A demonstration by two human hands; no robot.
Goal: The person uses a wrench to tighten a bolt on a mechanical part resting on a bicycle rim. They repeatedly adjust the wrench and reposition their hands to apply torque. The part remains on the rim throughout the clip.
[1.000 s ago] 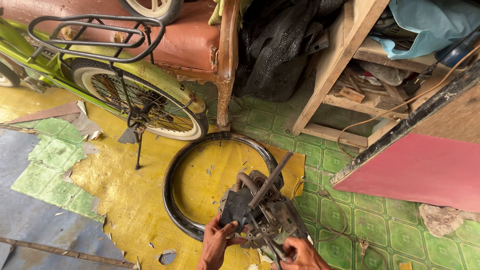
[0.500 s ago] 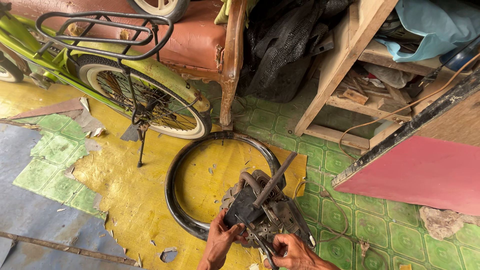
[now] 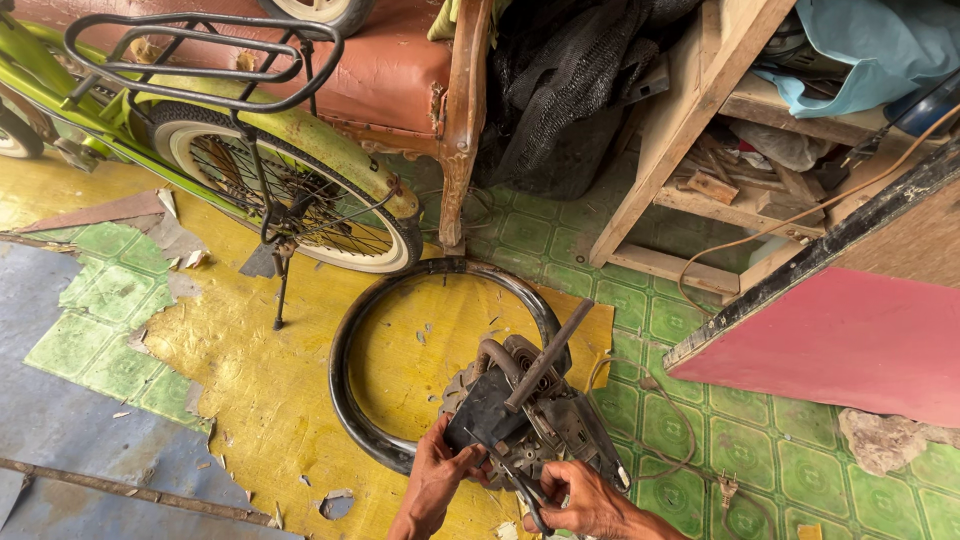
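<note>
A dirty, dark engine block [image 3: 540, 415] with a rusty lever sticking up sits on the floor at bottom centre. My left hand [image 3: 436, 472] grips the block's flat dark cover at its near left edge. My right hand [image 3: 580, 497] holds dark-handled pliers [image 3: 522, 485] whose jaws point at the near side of the block. A black bicycle tyre [image 3: 350, 390] lies flat on the yellow floor, ringed around and partly under the block.
A green bicycle [image 3: 290, 190] stands on its kickstand at upper left, before a worn red seat [image 3: 390, 70]. A wooden shelf frame [image 3: 680, 150] with clutter stands at the right. A red board [image 3: 850, 340] leans at the right. A thin cable [image 3: 680, 450] trails over green tiles.
The view has drifted slightly, so the bicycle sits further right. My hands have stayed at the block, the right one shifting the pliers a little.
</note>
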